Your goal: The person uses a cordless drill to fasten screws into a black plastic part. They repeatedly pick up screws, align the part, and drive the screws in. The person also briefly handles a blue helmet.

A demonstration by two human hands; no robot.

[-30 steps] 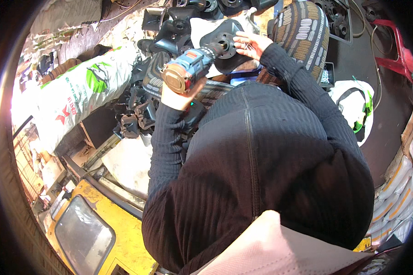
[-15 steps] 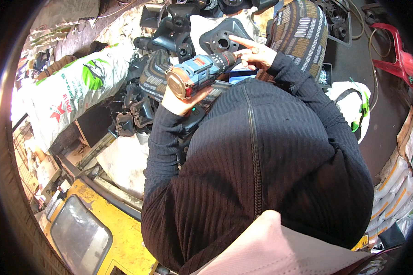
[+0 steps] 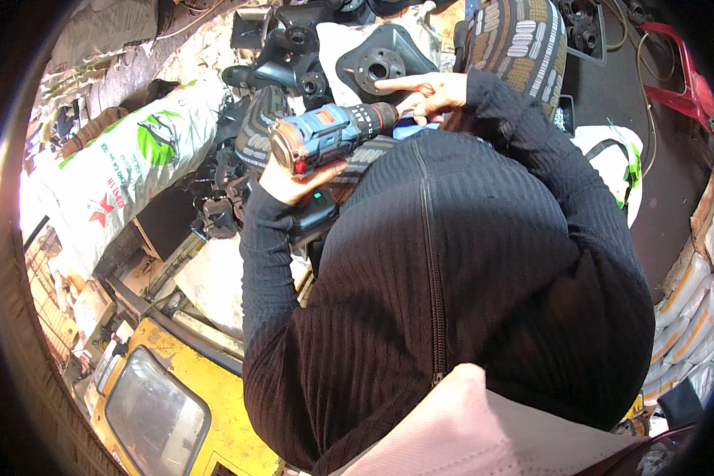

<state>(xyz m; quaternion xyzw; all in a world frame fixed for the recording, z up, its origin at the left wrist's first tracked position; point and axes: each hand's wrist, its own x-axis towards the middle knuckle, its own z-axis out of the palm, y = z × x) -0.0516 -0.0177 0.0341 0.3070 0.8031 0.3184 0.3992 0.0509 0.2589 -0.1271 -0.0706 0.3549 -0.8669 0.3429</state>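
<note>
My left hand (image 3: 293, 181) is wrapped round the grip of a blue cordless drill (image 3: 319, 133), whose nose faces right. Below that hand the drill's dark battery base (image 3: 316, 216) shows a small green light. At the chuck end, my right hand (image 3: 443, 91) has its index finger stretched out leftward, while the thumb and other fingers come together by the drill's tip. What they pinch is too small to make out. Just beyond lies a black flared part (image 3: 411, 57) with a round, holed hub, resting on white sacking (image 3: 333, 44).
Several similar black parts (image 3: 282, 59) are heaped at the far left. Patterned-fabric legs (image 3: 516, 47) flank the work. A white-green sack (image 3: 127, 159) stands left, a yellow machine panel (image 3: 163, 341) lower left, a red plastic chair (image 3: 686, 79) right, and stacked white bags (image 3: 682, 325) lower right.
The drill and my left hand have shifted slightly left and down. My right hand has moved a little left and down, and its index finger now points more level.
</note>
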